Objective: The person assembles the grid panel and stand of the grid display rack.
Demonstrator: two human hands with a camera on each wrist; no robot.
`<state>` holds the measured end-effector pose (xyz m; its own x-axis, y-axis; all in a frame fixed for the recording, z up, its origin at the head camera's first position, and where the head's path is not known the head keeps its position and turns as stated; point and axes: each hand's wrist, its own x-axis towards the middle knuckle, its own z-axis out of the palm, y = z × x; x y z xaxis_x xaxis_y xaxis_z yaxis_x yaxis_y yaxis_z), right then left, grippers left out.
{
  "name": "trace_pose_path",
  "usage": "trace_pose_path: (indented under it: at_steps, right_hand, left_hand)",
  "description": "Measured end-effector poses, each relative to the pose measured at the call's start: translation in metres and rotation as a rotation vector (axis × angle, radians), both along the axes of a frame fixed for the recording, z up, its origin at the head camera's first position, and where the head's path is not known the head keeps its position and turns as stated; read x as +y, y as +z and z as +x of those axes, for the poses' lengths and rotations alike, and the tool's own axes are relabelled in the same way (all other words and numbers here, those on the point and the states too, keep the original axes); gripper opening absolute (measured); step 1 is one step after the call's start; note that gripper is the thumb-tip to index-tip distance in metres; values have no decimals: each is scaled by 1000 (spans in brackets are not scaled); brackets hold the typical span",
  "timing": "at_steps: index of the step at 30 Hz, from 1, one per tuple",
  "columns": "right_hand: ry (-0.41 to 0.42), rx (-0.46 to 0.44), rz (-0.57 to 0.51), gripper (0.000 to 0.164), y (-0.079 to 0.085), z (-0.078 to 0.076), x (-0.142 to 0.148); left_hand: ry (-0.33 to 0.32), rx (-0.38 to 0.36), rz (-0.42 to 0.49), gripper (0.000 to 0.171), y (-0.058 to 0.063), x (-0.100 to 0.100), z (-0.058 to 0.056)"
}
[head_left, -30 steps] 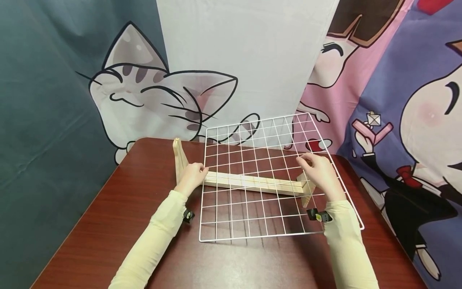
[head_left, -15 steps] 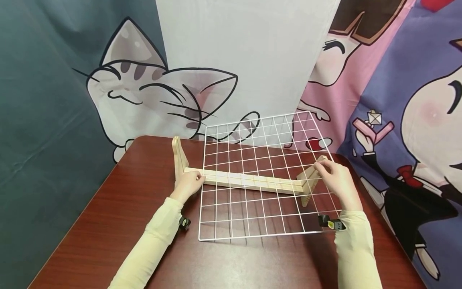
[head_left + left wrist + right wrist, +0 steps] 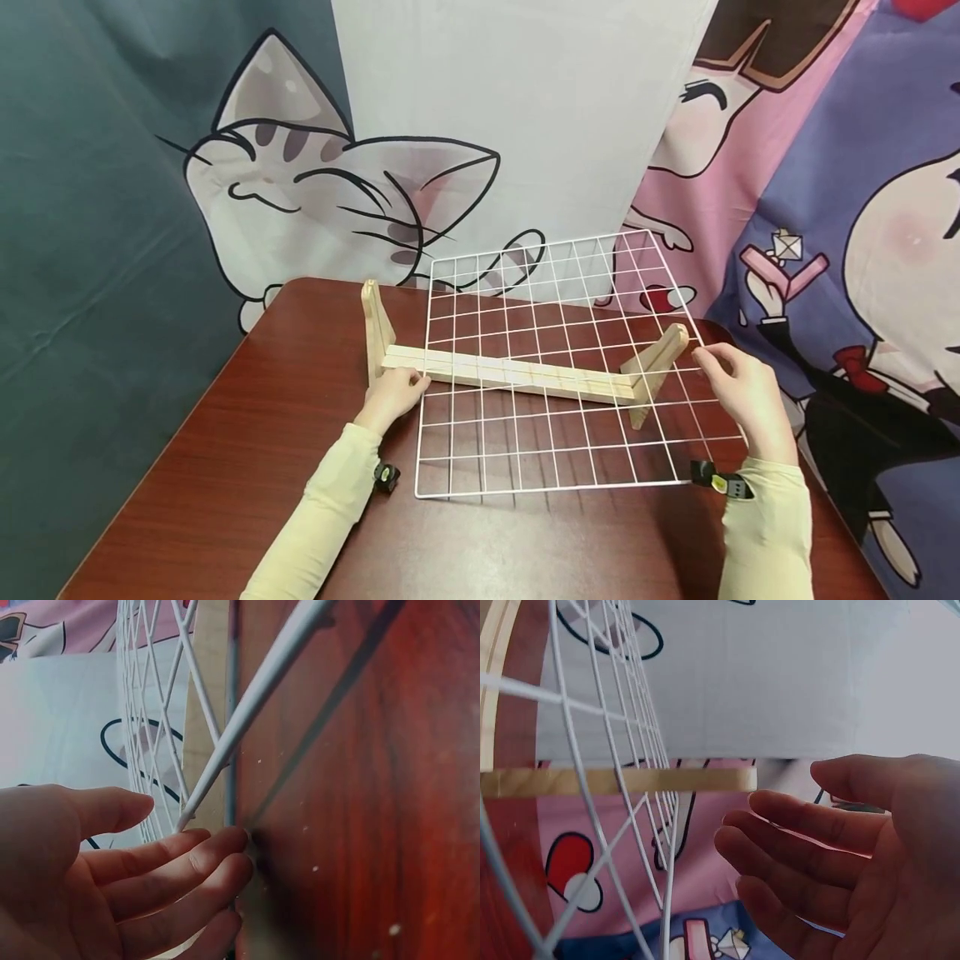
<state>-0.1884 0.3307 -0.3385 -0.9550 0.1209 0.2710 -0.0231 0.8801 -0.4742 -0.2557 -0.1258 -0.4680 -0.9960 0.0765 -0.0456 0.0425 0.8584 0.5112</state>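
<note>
A glossy reddish-brown tabletop [image 3: 225,417] is backed by printed fabric [image 3: 525,83], on which 1 striped cat [image 3: 247,237] and cartoon figures [image 3: 900,208] are shown.

Left arm in a pale yellow fabric sleeve [image 3: 322,504]: extended forward, slanting rightward. Bare left hand [image 3: 392,397]: fingers [image 3: 169,877] gently bent, side by side; thumb [image 3: 116,811] separated from them. Right arm in a pale yellow fabric sleeve [image 3: 768,533]: extended forward. Bare right hand [image 3: 750,407]: inclined leftward from the wrist; fingers loosely bent, thumb clear of the index finger [image 3: 817,817]. Hands: well apart.

Room type unclear: cartoon-print backdrop cloth [image 3: 555,100], wood-grain table [image 3: 240,433].
</note>
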Motion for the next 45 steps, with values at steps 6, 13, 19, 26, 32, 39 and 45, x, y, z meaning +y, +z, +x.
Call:
trace_pose_path:
  at_steps: [6,13,19,26,32,39,45]
  right_hand:
    - [-49,-17,-31,44,-7,9,11]
    - [-66,-66,-20,48,-18,14,25]
    - [-51,-94,-35,48,-27,14,30]
    - [-28,-177,-115,57,-37,16,29]
    - [-19,-224,-125,62,-44,18,29]
    - [-35,-238,-110,63,-54,21,28]
    - [-59,-177,-172,54,-62,21,25]
  left_hand:
    - [-16,-17,62,26,-1,1,4]
    - [9,-119,266,27,-6,3,17]
    - [1,-166,358,26,-13,9,23]
    - [-1,-254,428,25,-16,11,26]
    - [-69,-366,437,31,-11,7,30]
    - [-96,-421,450,44,-6,5,35]
    - [-146,-488,517,53,-3,2,37]
